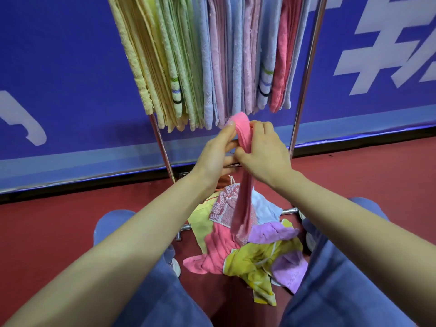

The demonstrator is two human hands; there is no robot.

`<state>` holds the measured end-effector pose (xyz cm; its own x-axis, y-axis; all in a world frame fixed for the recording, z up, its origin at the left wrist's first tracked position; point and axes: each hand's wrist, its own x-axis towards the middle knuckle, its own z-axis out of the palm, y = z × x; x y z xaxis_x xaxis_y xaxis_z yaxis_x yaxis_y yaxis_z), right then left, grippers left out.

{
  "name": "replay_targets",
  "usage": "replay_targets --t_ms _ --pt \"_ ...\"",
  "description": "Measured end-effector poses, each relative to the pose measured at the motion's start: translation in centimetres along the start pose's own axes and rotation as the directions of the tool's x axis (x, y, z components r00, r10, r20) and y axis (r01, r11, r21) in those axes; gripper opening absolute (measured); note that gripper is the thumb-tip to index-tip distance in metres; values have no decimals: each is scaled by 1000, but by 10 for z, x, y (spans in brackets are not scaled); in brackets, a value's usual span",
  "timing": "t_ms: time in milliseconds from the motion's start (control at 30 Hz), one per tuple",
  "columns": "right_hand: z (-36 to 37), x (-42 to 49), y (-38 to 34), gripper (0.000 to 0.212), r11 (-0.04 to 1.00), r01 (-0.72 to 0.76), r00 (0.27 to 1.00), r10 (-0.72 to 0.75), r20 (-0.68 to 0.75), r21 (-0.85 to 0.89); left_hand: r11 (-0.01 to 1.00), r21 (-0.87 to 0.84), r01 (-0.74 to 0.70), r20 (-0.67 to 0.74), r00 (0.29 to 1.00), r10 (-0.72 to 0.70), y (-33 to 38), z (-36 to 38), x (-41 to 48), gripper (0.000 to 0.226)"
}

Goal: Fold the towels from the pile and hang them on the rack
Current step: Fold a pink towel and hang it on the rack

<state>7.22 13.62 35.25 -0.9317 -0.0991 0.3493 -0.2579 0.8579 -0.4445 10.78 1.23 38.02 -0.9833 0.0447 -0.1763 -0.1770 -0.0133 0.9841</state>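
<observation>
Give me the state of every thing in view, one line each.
pink towel: bunched, unfolded, held up, hanging down over the pile
left hand: pinches the pink towel's top
right hand: grips the pink towel
pile: loose, crumpled on the floor
rack: upright, crowded with towels
hung towels: folded, hanging side by side
</observation>
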Motion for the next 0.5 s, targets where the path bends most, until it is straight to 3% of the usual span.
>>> replay_targets --t_ms 167,300,367,433,500 --pt "2 7 -10 45 999 -11 1000 10 19 42 989 97 -114 32 993 112 3 8 -6 33" --pt "-6 17 -4 29 992 29 999 -26 30 -124 974 193 -120 26 993 117 5 7 -6 20" --pt "-17 23 1 17 977 56 998 -52 23 -206 949 287 -133 -46 987 153 3 5 -5 27" --pt "-27 30 2 16 967 79 995 -90 -32 -244 871 472 -141 -129 966 226 -2 0 -1 26" --pt "-35 36 0 23 953 132 984 -159 -81 -273 744 655 -132 -181 928 325 -5 -4 3 7"
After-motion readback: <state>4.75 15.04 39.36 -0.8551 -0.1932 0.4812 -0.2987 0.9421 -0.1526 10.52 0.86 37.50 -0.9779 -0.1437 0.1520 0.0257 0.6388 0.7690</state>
